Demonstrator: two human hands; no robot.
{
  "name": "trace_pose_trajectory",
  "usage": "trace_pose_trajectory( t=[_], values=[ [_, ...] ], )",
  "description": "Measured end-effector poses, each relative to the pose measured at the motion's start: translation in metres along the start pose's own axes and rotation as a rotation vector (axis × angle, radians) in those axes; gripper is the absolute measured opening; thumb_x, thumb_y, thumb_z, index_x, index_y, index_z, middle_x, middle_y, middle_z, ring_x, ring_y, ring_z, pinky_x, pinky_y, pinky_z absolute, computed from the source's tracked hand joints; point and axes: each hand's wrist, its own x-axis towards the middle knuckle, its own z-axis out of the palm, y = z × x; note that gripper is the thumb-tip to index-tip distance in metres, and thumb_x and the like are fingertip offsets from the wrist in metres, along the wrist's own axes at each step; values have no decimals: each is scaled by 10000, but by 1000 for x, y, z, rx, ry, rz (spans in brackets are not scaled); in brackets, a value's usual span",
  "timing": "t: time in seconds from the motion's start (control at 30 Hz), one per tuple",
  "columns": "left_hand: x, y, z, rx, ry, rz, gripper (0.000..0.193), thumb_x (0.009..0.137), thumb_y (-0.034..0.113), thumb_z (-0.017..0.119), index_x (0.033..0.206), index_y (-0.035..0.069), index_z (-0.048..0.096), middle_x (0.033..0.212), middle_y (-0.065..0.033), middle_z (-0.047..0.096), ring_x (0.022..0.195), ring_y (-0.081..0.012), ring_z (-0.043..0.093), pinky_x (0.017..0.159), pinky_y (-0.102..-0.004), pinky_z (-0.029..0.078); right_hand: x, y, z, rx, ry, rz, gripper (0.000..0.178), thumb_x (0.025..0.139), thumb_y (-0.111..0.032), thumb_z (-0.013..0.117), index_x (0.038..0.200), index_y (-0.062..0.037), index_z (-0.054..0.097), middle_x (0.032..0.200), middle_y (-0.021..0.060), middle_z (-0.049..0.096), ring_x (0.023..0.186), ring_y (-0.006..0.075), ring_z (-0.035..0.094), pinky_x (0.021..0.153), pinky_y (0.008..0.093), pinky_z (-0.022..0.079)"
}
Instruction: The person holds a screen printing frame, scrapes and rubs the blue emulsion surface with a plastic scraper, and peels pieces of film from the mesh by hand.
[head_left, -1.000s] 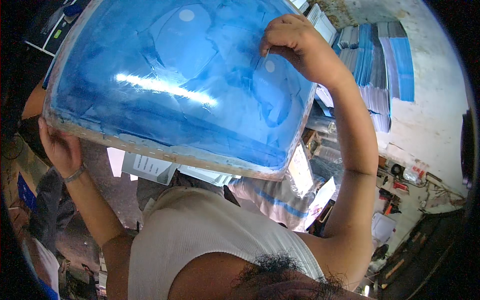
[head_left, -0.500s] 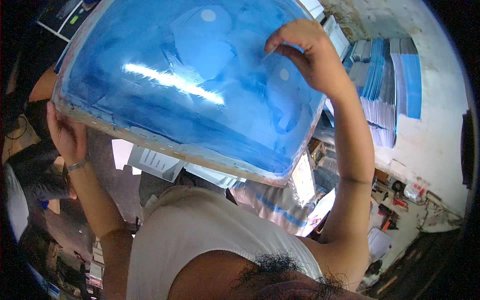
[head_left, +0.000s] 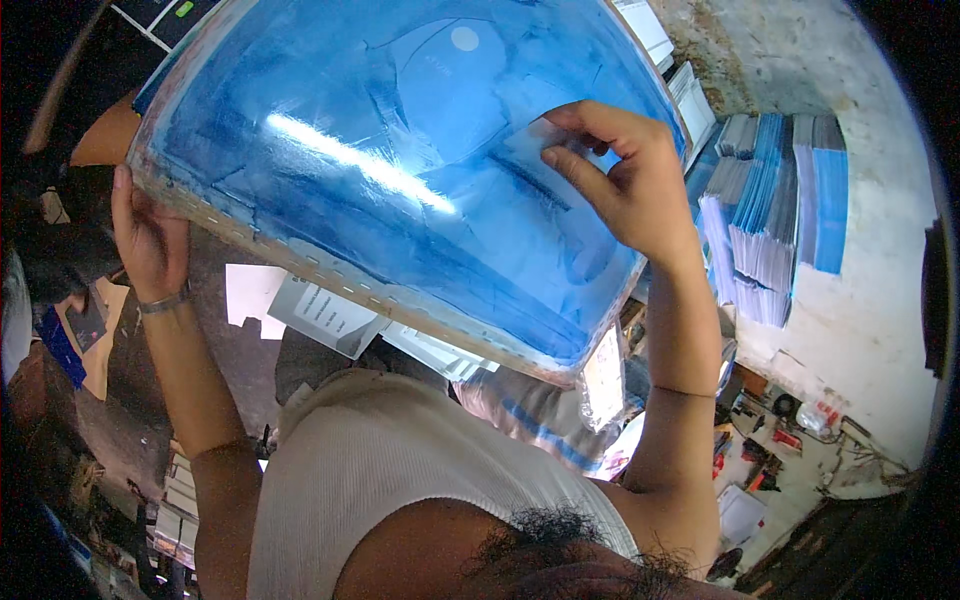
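Observation:
A large screen-printing frame (head_left: 330,275) with a blue coated, glossy mesh (head_left: 330,205) is tilted up in front of me. My left hand (head_left: 152,235) grips its lower left corner, thumb upright on the near side and fingers behind the wooden edge. My right hand (head_left: 630,185) is over the right part of the mesh. Its thumb and forefinger pinch a piece of clear film (head_left: 522,150) that appears partly lifted off the surface. A pale round spot (head_left: 464,38) lies within a lighter blue patch above it.
Stacked blue and white printed sheets (head_left: 765,215) stand against the stained wall (head_left: 870,330) on the right. Grey and white papers (head_left: 325,318) lie below the frame. Small tools and bits (head_left: 785,435) clutter the lower right. A wooden board (head_left: 105,345) is at the left.
My right hand has moved down, with thumb and forefinger drawn closer together on the film. The frame has shifted slightly right and down in view, my left hand still on its corner.

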Motion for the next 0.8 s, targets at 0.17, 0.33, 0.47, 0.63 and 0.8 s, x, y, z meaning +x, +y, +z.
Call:
trace_pose_trajectory(
  t=[0.17,0.33,0.47,0.63,0.8],
  values=[
    [3,-1,-10,-9,28,9,453,1047,368,432,1318,25,550,1322,-120,607,1241,-230,556,1093,-403,391,-1,-13,11,69,-3,71,203,808,-114,717,995,-42,688,845,142,709,653,263,665,605,340,515],
    [3,-1,-8,-43,51,-10,473,1055,369,402,1353,26,531,1364,-118,584,1276,-243,533,1124,-398,360,-5,-6,15,47,56,153,206,810,-120,717,992,-28,686,826,156,707,670,248,677,634,330,522],
    [4,-1,-12,-44,-27,-25,481,1054,373,403,1357,21,526,1360,-121,585,1269,-242,537,1117,-396,365,-4,10,8,-7,123,311,205,814,-122,719,994,-26,696,801,149,701,666,223,667,637,322,519],
    [1,-1,-6,3,74,2,486,1054,378,399,1352,17,530,1360,-124,584,1264,-242,541,1112,-397,370,-7,-7,20,117,134,253,225,806,-130,725,1004,-26,704,783,138,692,665,202,656,637,321,515],
    [7,-2,-8,-41,18,-7,471,1056,364,398,1342,17,541,1349,-125,593,1257,-243,545,1102,-403,381,-2,30,6,-33,143,339,243,799,-131,733,1017,-26,708,797,134,699,687,200,666,662,318,522]
  ],
)
